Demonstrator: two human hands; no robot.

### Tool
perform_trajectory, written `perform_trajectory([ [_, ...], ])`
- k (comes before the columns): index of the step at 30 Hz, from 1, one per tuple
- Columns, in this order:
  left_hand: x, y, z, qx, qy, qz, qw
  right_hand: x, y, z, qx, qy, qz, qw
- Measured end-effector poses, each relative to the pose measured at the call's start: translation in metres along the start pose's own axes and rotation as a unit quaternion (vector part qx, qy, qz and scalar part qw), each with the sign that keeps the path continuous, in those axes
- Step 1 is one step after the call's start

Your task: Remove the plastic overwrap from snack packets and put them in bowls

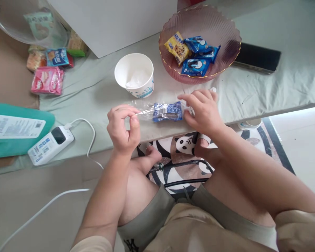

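My left hand (124, 127) pinches one end of a clear plastic bag (145, 113) between thumb and forefinger. A small blue snack packet (168, 111) lies inside the bag, just above the cloth near the table's front edge. At the bag's other end, my right hand (202, 108) has its curved fingers and thumb around the gathered plastic. Just beyond the bag stands a white paper cup (147, 82) with crumpled clear plastic in it. Behind my right hand is a pink ribbed glass bowl (170, 71), holding several blue packets (195, 66) and a yellow cookie packet (177, 48).
A black phone (259, 57) lies right of the bowl. At left are a white power bank (51, 145) with a cable (90, 131), a green bottle (18, 129), a pink snack packet (47, 80) and a clear tub (59, 33). A white box (115, 24) stands behind the cup.
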State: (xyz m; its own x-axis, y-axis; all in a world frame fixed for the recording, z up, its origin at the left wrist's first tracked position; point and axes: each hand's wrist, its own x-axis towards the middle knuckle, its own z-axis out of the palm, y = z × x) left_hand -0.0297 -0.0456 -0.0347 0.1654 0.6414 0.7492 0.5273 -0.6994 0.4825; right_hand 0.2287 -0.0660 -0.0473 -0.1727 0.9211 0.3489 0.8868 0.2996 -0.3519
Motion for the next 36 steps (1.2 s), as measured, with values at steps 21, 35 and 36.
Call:
perform_trajectory([
  [21,0.010,0.047,-0.026,-0.027,-0.109,-0.017,0.994,-0.021,0.004,-0.054,0.111,-0.113,-0.118,0.980],
  [35,0.008,0.028,0.014,0.019,-0.243,-0.216,0.945,-0.022,-0.037,-0.019,0.018,-0.024,-0.102,0.994],
  [36,0.007,0.030,0.014,0.024,-0.259,-0.197,0.945,-0.021,-0.038,-0.015,0.024,-0.025,-0.119,0.992],
])
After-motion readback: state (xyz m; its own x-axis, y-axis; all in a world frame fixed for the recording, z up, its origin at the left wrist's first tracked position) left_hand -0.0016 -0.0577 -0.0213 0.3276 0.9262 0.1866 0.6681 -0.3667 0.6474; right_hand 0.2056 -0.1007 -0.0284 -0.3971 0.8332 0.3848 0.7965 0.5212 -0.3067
